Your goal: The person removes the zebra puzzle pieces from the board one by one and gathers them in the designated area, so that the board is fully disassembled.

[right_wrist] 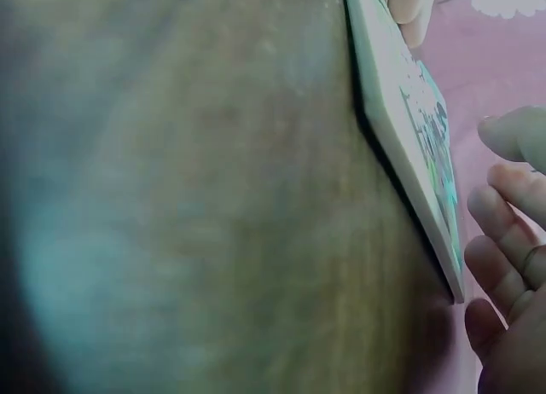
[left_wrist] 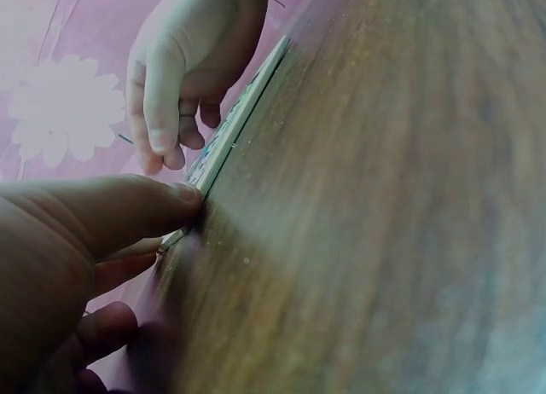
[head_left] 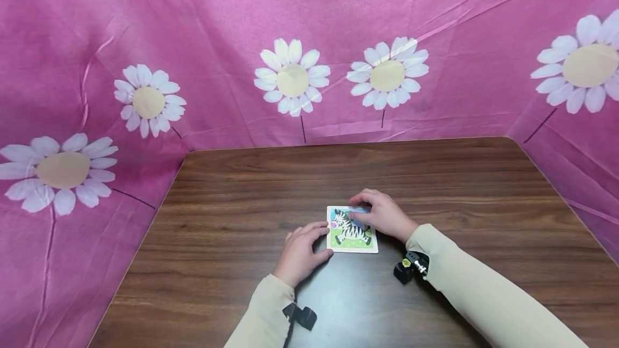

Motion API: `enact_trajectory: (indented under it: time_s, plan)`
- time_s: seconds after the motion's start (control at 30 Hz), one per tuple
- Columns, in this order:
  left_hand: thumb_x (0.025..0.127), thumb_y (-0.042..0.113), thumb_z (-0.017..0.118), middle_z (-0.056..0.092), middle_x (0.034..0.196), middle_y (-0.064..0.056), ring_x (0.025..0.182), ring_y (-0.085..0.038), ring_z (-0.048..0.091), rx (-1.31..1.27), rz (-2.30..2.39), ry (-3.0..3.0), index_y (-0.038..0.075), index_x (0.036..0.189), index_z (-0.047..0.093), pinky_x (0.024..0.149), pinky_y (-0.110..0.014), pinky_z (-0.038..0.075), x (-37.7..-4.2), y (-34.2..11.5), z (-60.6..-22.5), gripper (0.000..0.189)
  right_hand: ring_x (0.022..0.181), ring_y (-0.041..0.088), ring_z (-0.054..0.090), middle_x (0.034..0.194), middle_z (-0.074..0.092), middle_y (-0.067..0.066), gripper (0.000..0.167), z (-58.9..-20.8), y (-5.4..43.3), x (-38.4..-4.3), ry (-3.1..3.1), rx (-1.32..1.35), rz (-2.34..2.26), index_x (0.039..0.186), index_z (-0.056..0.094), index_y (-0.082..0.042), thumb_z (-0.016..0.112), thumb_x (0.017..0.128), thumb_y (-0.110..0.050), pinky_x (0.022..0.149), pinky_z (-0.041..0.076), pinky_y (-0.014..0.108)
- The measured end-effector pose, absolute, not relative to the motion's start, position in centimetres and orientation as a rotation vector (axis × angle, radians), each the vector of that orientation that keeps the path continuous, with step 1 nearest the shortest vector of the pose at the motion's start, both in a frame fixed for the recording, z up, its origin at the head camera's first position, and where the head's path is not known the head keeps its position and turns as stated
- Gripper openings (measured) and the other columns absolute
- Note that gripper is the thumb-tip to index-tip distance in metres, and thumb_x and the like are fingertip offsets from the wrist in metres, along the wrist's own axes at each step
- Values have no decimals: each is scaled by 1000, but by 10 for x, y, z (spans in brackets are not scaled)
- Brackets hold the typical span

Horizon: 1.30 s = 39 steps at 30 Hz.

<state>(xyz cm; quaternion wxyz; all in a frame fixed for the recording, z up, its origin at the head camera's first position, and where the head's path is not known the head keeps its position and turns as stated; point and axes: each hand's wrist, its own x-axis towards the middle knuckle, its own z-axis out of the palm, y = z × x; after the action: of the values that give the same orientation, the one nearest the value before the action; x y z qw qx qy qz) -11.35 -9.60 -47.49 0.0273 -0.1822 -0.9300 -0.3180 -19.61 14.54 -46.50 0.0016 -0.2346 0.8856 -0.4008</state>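
Observation:
A square board with a pale border and a zebra picture (head_left: 350,234) lies flat on the wooden table. My left hand (head_left: 301,251) is at its left side, with the thumb tip at the near corner and fingertips against the left edge. In the left wrist view the left thumb (left_wrist: 145,208) meets the board's side edge (left_wrist: 243,112). Over the far right part of the picture hovers my right hand (head_left: 384,215), thumb and forefinger apart, hiding that corner. The right wrist view shows its fingers (right_wrist: 499,215) spread beside the board (right_wrist: 397,125), with nothing held between them.
The brown wood-grain table (head_left: 232,192) reaches back to a pink cloth (head_left: 217,26) printed with large white daisies, which also hangs at both sides. Each wrist carries a black camera mount (head_left: 301,316) close over the tabletop.

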Motion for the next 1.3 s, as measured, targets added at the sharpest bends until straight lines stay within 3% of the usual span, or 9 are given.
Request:
enact_trajectory:
  time_s: [0.17,0.57,1.3]
  plan:
    - [82,29,81,64,134,5,118,-24,61,-554,-970,-2885,15,127,69,91,-46,41,-113,-95,-474,49,85,15,58,90,66,-3,23,-465,141,-204,2791,-829,-1196,102,76,-9,82,82,-18,76,46,33]
    - [82,27,81,65,132,3,119,-21,61,-578,-950,-2865,12,128,69,91,-47,42,-112,-95,-473,49,81,11,54,87,63,-9,22,-461,132,-216,2712,-848,-1051,101,79,-13,82,82,-22,75,43,31]
    - [86,31,75,60,134,1,119,-22,59,-647,-809,-2907,23,128,70,86,-41,42,-115,-95,-470,44,93,16,59,92,65,-9,14,-461,126,-217,2712,-782,-991,97,77,-18,80,85,-23,90,38,47]
